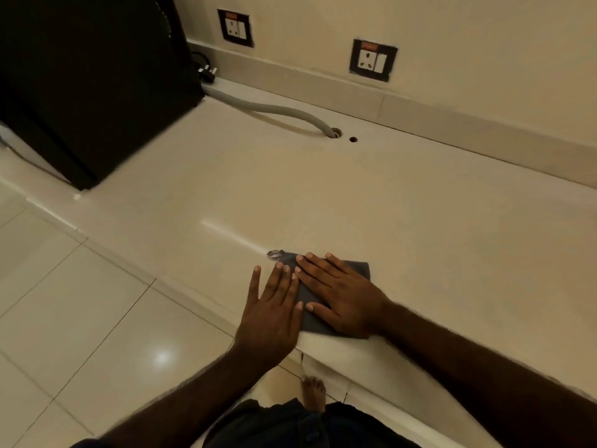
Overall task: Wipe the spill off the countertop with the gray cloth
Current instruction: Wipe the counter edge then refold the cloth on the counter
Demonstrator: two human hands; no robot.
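Near the front edge of the pale table (pixel 355 195), the gray cloth (pixel 310 305) lies flat under both hands. Right hand (pixel 342 295) presses it with fingers spread, nothing clasped; left hand (pixel 271 308) rests flat and unclenched, overlapping the cloth's left edge. A gray hose (pixel 271 109) lies well behind.

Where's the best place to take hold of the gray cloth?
Pinch the small folded gray cloth at its exposed far-right corner, coming from above. It lies flat near the cream countertop front edge, and both hands cover the rest.
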